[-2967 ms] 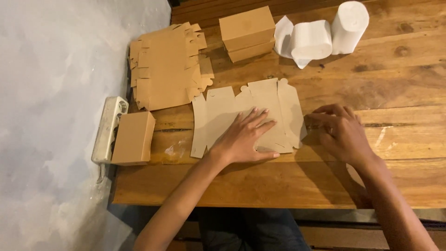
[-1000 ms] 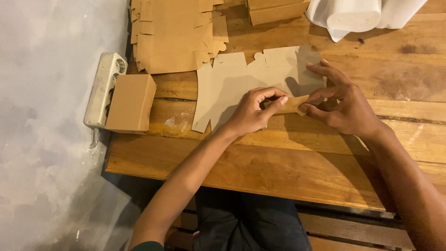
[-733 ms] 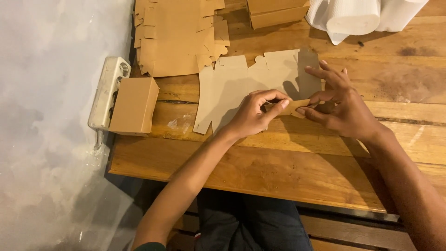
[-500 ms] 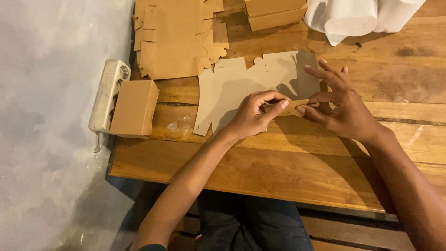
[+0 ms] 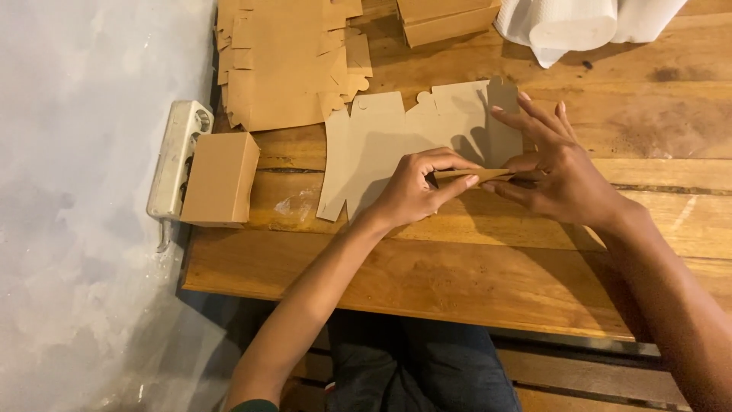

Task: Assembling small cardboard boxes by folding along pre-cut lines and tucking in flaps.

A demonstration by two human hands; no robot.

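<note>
A flat die-cut cardboard box blank [image 5: 389, 141] lies on the wooden table [image 5: 473, 259]. Its near flap is folded up along a crease. My left hand [image 5: 415, 191] pinches that folded flap from the left, fingers curled over it. My right hand [image 5: 560, 175] pinches the same flap from the right with thumb and lower fingers, its upper fingers spread above the blank.
A stack of flat cardboard blanks [image 5: 286, 61] lies at the back left. A folded brown box [image 5: 219, 179] stands beside a white power strip [image 5: 177, 156] at the table's left edge. More brown boxes [image 5: 446, 19] and white paper rolls [image 5: 576, 23] sit at the back.
Three seconds ago both hands lay flat on the blank. Since then they have lifted and folded its near flap. Over the last second the hands barely moved.
</note>
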